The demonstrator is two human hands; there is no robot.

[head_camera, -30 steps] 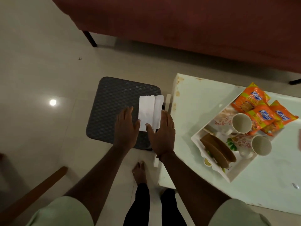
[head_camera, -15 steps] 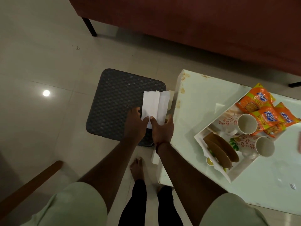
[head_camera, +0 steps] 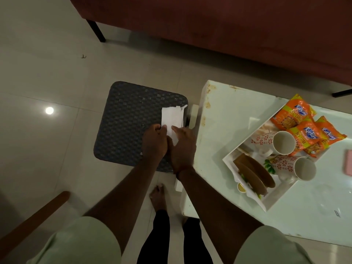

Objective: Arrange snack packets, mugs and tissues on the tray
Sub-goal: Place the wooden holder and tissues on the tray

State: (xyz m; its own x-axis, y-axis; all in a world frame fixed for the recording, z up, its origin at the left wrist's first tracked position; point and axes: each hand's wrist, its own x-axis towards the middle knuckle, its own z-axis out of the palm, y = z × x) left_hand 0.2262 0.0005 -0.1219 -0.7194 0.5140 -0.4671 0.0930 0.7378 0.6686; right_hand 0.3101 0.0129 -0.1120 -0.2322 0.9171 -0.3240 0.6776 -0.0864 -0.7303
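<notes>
A folded white tissue (head_camera: 171, 117) is held over a dark woven stool (head_camera: 129, 119). My left hand (head_camera: 154, 143) pinches its lower left edge with curled fingers. My right hand (head_camera: 183, 145) grips its lower right edge, thumb on top. On the table to the right sits a white tray (head_camera: 229, 162). It holds three orange snack packets (head_camera: 293, 115) at its far end and two floral mugs (head_camera: 282, 140) (head_camera: 302, 168) lying on their sides. Brown plates (head_camera: 253, 174) lean in the tray's near corner.
The white glossy table (head_camera: 228, 111) stands right of the stool, with a pink object (head_camera: 348, 162) at its right edge. A red sofa (head_camera: 228, 25) runs along the back. A wooden armrest (head_camera: 34, 216) lies at lower left. My feet stand on the tiled floor.
Both hands went from lying flat beside the tissue to pinching its near edge. The tissue has been folded narrower and drawn slightly toward me.
</notes>
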